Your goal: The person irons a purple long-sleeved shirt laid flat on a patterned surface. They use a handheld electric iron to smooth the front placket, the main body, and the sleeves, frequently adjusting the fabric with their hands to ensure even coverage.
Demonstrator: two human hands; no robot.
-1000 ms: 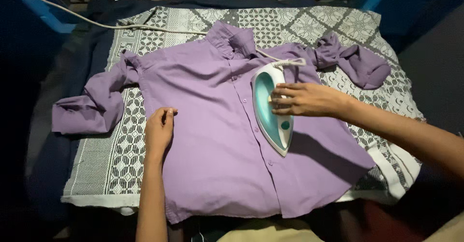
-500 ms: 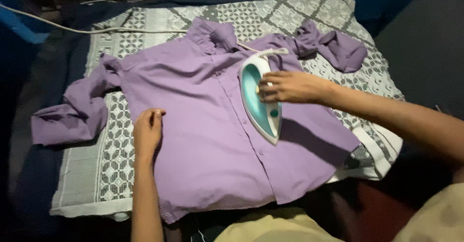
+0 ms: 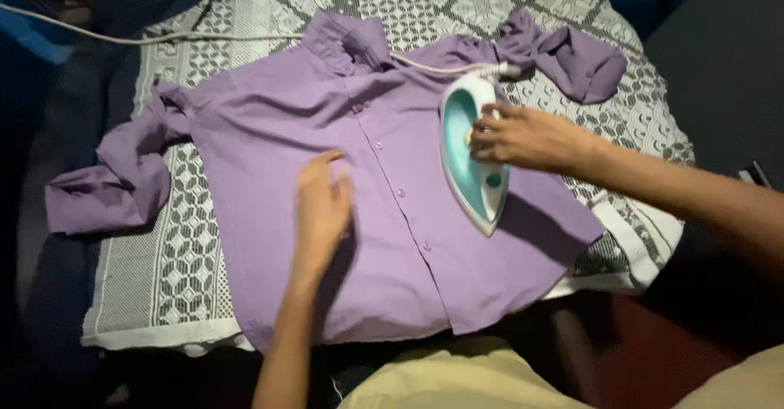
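Note:
A purple button-up shirt (image 3: 269, 131) lies spread flat, collar away from me, on a grey-and-white patterned cloth (image 3: 188, 246). My right hand (image 3: 527, 140) grips the handle of a white and teal iron (image 3: 472, 172) that rests on the shirt's right front panel, its tip pointing toward me. My left hand (image 3: 322, 209) lies flat, fingers apart, on the shirt's left front panel beside the button row. The iron's white cord (image 3: 163, 39) runs from its back end across the collar and off to the upper left.
One crumpled sleeve (image 3: 106, 184) lies at the left and the other sleeve (image 3: 572, 62) is bunched at the upper right. Dark blue fabric (image 3: 57, 131) surrounds the padded surface. My tan trouser leg (image 3: 457, 376) shows at the bottom edge.
My left hand has slid right from the shirt's left edge onto the middle of the left panel. The iron and my right hand have shifted right, off the button row.

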